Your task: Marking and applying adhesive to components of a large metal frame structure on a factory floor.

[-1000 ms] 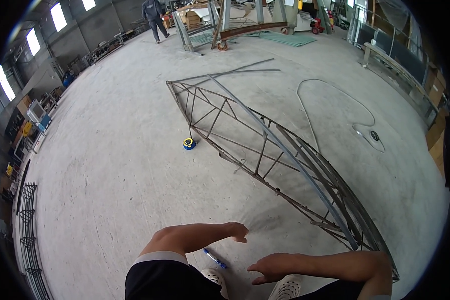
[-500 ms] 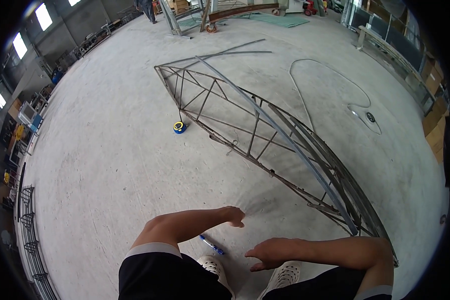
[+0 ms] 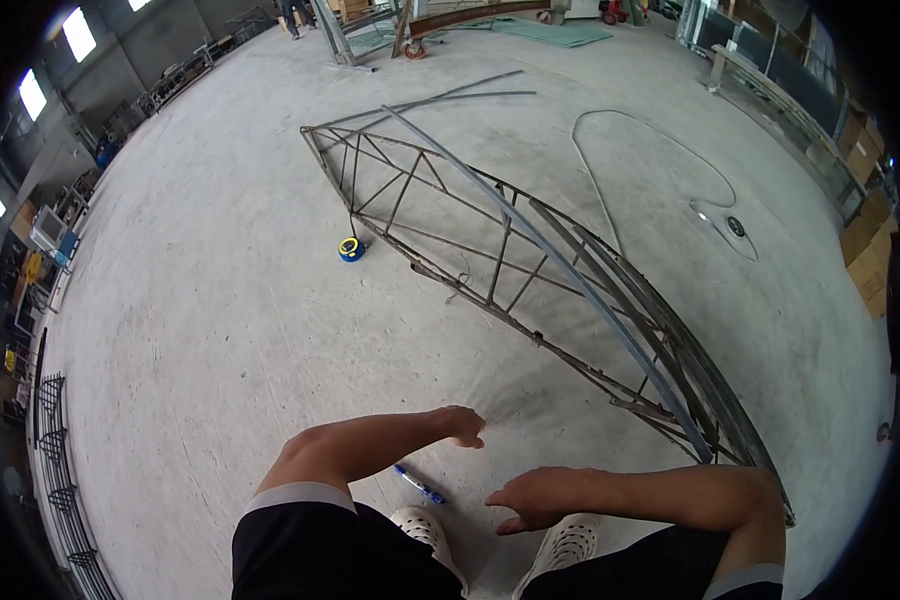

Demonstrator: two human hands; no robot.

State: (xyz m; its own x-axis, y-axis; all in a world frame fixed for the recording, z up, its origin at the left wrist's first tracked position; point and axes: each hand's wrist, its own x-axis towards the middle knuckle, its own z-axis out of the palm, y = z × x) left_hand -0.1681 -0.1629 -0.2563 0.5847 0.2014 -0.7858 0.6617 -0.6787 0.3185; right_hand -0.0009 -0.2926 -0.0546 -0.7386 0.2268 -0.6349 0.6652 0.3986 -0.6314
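Observation:
My left hand (image 3: pixel 461 426) hangs over the concrete floor with loosely bent fingers and nothing visible in it. My right hand (image 3: pixel 531 499) is held lower and to the right, palm down, its thumb apart from the fingers, also empty. On the floor below them, near my pale perforated shoes (image 3: pixel 422 528), lies a blue and white marker pen (image 3: pixel 419 484). Ahead stretches a curved metal truss (image 3: pixel 501 250), with a long grey metal bar (image 3: pixel 558 262) lying across it. A blue and yellow tape measure (image 3: pixel 351 249) sits by the truss's left side. Neither hand touches these.
Two thin bars (image 3: pixel 485 94) lie crossed beyond the truss. A pale cable (image 3: pixel 655 138) loops over the floor to the right. Rusty lattice metalwork (image 3: pixel 58 480) runs along the left, and cardboard boxes (image 3: pixel 875 255) stand far right. A wheeled steel frame (image 3: pixel 480 19) and a person's legs (image 3: pixel 295 18) are at the back.
The whole view has shifted slightly, so everything sits a little higher and further left. Both hands keep nearly the same pose. The far person's legs have moved a little.

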